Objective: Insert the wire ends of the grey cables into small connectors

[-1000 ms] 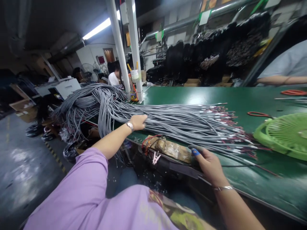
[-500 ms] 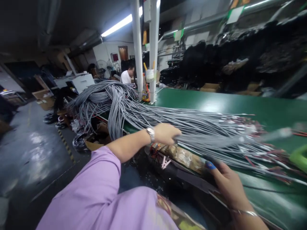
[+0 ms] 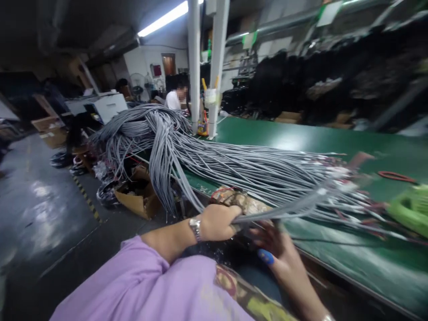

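Note:
My left hand (image 3: 219,221), with a watch at the wrist, is closed around several grey cables (image 3: 287,209) at the table's front edge. These cables bend down to the left and stretch right across the large heap of grey cables (image 3: 247,158). Just under the held cables is my right hand (image 3: 282,256), its blue-covered thumb apart from the blurred fingers; it seems to hold nothing. A brown taped bundle (image 3: 252,204) lies behind my hands, partly hidden by the cables. White sleeves and reddish wire ends show at the heap's right end.
On the green table (image 3: 368,138) at right lie a light-green plastic object (image 3: 409,209) and a red loop (image 3: 396,176). Two white posts (image 3: 216,67) rise behind the heap. A cardboard box (image 3: 138,200) is below left. A person in white (image 3: 174,100) sits farther back.
My left hand has drawn the grey cables toward me, down and slightly left, off the heap's front. My right hand has shifted left to beneath them.

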{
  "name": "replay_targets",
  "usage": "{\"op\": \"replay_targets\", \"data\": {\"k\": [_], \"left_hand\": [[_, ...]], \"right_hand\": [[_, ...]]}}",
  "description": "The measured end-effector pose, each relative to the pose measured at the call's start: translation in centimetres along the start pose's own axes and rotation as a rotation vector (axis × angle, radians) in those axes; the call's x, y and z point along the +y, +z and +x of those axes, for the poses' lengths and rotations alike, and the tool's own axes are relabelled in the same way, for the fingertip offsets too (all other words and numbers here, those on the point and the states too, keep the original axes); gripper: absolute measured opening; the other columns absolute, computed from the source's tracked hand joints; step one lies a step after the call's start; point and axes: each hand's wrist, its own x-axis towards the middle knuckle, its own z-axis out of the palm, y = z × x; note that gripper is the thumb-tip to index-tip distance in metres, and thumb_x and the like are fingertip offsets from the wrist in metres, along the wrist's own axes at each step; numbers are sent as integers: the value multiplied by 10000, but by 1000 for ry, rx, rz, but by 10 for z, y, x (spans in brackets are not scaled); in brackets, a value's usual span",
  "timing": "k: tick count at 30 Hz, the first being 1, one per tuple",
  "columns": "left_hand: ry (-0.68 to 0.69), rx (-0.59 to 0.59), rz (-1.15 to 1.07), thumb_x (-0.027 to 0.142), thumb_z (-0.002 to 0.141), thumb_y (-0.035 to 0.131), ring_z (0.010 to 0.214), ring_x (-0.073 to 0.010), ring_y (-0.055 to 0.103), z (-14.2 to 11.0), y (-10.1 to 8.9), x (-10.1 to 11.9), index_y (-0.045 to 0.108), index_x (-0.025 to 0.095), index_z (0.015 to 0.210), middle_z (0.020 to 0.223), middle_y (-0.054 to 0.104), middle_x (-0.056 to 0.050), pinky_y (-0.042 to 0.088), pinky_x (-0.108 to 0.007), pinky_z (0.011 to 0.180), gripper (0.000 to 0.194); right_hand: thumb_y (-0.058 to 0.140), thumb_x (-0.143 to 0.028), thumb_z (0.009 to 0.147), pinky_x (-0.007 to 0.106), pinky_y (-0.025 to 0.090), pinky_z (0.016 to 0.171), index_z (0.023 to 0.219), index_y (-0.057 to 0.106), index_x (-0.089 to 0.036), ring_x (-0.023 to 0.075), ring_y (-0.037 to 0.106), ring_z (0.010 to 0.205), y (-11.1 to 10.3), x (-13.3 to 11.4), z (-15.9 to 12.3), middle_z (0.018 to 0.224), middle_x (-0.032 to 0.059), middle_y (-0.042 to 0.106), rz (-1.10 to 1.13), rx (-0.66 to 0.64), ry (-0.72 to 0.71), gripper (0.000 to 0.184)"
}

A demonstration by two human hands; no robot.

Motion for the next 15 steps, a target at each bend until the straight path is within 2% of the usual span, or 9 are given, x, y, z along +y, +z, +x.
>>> {"op": "replay_targets", "data": {"k": [2,5,8,10,12,15], "left_hand": [[-70,-5,-7,280,848,445,818,-243,667,-15,17,-12,542,216,1000,852,689,-70,467,-301,674,191],[-151,-14,33,220,773,485,835,-250,668,-29,47,-36,532,212,975,868,694,-68,475,-305,701,208],[-208,-57,78,181,720,499,882,-271,666,-36,74,-58,533,202,992,949,695,-89,483,-335,745,275],[-215,-88,48,168,702,520,913,-273,658,-41,86,-70,538,204,1001,969,693,-89,478,-344,781,301],[-205,-131,-66,157,687,556,943,-270,645,-47,92,-80,551,215,1015,974,691,-75,468,-352,818,333],[-79,-202,-512,299,715,652,969,-245,630,-55,90,-99,556,256,1108,1024,682,-45,468,-351,849,407]], "right_hand": [[650,-613,694,373,531,712,1195,563,-255,277,638,945,24,-21,2,1093,122,675,187,20,92,622],[637,-675,671,375,521,725,1024,636,-218,267,634,901,53,-46,16,1011,125,689,398,55,200,577],[738,-600,608,348,504,732,945,629,-215,224,633,819,79,-48,28,883,70,685,510,94,244,523],[736,-584,626,299,482,651,862,606,-213,172,608,684,93,-38,29,740,15,640,558,145,265,458],[651,-646,688,270,438,547,733,565,-207,137,532,542,103,-25,26,548,-35,519,570,79,278,449],[593,-663,737,262,426,543,684,568,-196,116,482,516,108,-10,19,526,-36,503,457,-202,202,471]]}}
